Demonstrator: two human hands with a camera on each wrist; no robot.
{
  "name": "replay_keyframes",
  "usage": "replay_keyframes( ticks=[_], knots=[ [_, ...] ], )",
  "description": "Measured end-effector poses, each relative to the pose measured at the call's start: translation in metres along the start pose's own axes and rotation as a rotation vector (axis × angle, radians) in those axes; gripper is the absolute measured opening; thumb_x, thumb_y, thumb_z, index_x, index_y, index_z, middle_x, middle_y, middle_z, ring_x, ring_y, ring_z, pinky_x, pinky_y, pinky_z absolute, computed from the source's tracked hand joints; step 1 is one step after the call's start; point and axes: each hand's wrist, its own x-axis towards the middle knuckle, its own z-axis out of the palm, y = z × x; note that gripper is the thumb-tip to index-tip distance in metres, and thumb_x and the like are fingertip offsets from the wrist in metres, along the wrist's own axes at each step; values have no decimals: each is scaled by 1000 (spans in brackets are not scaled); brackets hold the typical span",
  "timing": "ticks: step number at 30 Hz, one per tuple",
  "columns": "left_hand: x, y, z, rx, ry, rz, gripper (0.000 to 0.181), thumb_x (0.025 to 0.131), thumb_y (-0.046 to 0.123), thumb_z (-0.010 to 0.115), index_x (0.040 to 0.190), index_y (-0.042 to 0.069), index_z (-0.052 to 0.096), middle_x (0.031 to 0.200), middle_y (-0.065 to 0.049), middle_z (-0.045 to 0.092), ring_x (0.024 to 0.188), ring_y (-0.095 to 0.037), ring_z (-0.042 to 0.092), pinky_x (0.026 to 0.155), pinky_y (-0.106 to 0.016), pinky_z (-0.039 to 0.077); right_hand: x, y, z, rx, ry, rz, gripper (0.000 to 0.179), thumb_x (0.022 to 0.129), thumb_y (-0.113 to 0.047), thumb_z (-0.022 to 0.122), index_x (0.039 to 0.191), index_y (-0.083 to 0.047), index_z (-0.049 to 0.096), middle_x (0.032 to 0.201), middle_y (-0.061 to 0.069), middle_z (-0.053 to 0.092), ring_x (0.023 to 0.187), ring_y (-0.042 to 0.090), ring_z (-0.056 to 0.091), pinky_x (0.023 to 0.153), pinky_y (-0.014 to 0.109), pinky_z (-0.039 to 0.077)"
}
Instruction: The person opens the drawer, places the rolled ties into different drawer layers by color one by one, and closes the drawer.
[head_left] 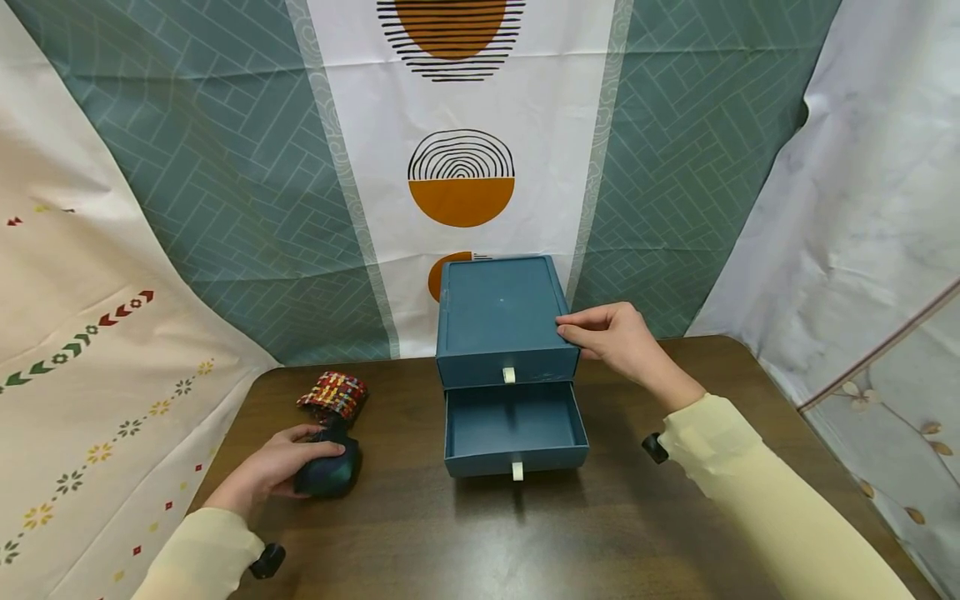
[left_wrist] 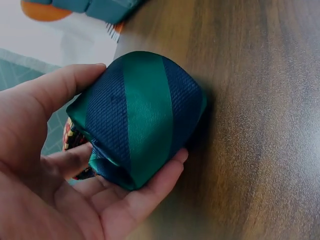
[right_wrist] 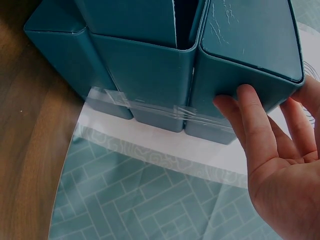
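My left hand (head_left: 288,458) holds a rolled necktie (left_wrist: 147,115) with green and navy stripes, low over the left part of the table. In the left wrist view, the thumb lies along one side of the roll and the fingers support the other. My right hand (head_left: 615,333) touches the upper right edge of a blue drawer cabinet (head_left: 501,304). In the right wrist view, its fingertips rest against the cabinet's side (right_wrist: 240,75). The cabinet's middle drawer (head_left: 513,425) is pulled out and bare inside, while the top drawer (head_left: 480,371) is closed.
A roll of red, yellow and blue woven fabric (head_left: 337,393) lies just behind the left hand on the brown wooden table (head_left: 405,533). Clear tape (right_wrist: 150,107) runs across the cabinet's lower side. Behind it hangs a patterned curtain (head_left: 480,100).
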Motion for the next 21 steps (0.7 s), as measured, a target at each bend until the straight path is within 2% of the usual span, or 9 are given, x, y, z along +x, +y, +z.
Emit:
replay_keyframes(
  ticks=[7, 14, 17, 21],
  knots=[
    [1, -1, 5, -24, -12, 29, 65, 84, 37, 68, 137, 13, 38, 126, -26, 37, 85, -30, 60, 65, -46, 57, -6, -12, 0, 10, -6, 21, 32, 86, -29, 68, 113, -13, 69, 117, 9, 66, 103, 20, 63, 85, 45, 53],
    [5, -3, 7, -31, 8, 74, 63, 83, 38, 68, 135, 16, 40, 128, -24, 38, 85, -28, 61, 65, -45, 57, -1, -2, 1, -4, 2, 3, 35, 82, -40, 70, 110, -20, 71, 115, 5, 67, 102, 18, 63, 84, 43, 54],
    [5, 4, 8, -71, 14, 95, 66, 83, 41, 69, 136, 18, 39, 132, -23, 36, 87, -26, 62, 70, -44, 57, -1, -2, 0, -6, 1, 2, 34, 82, -39, 70, 111, -20, 71, 115, 5, 67, 102, 18, 63, 84, 44, 54],
    [-1, 25, 8, -134, 31, 137, 69, 81, 43, 70, 138, 21, 36, 141, -19, 29, 90, -25, 63, 76, -43, 56, -5, -10, 0, -11, 0, 7, 32, 85, -34, 68, 112, -17, 70, 116, 7, 67, 102, 19, 63, 85, 46, 53]
  ],
)
